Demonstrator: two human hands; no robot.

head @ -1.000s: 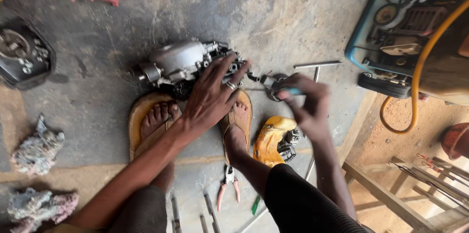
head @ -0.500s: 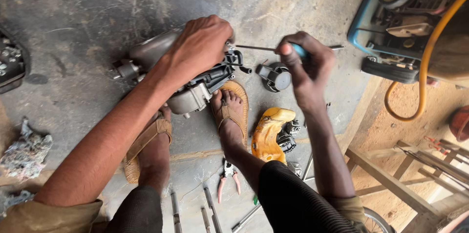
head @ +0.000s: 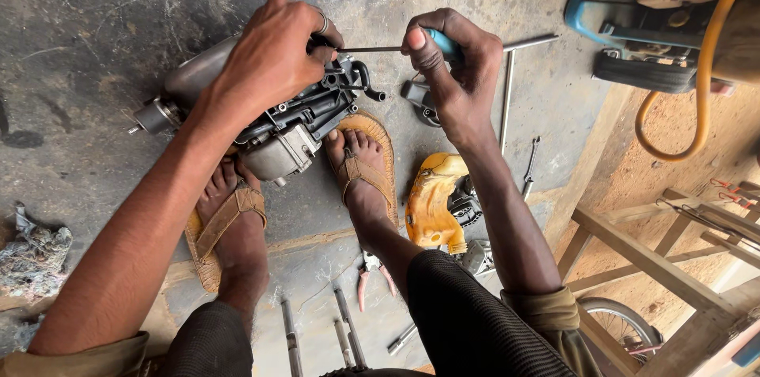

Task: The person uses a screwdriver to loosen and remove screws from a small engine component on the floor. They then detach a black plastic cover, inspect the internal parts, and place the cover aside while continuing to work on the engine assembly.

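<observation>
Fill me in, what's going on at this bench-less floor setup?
A person crouches on a concrete floor over a small engine wedged between their sandalled feet. The left hand presses down on top of the engine, steadying it. The right hand grips a blue-handled screwdriver, its shaft held level and pointing into the engine's upper side by the left fingers. Pliers, a yellow housing and loose metal rods lie around.

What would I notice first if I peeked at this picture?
Two hands in the middle: the left hand presses on a grey metal engine on the floor, and the right hand grips a blue-handled screwdriver pointed at it. Below, two feet in brown sandals flank the engine, with a yellow machine part beside them.
</observation>
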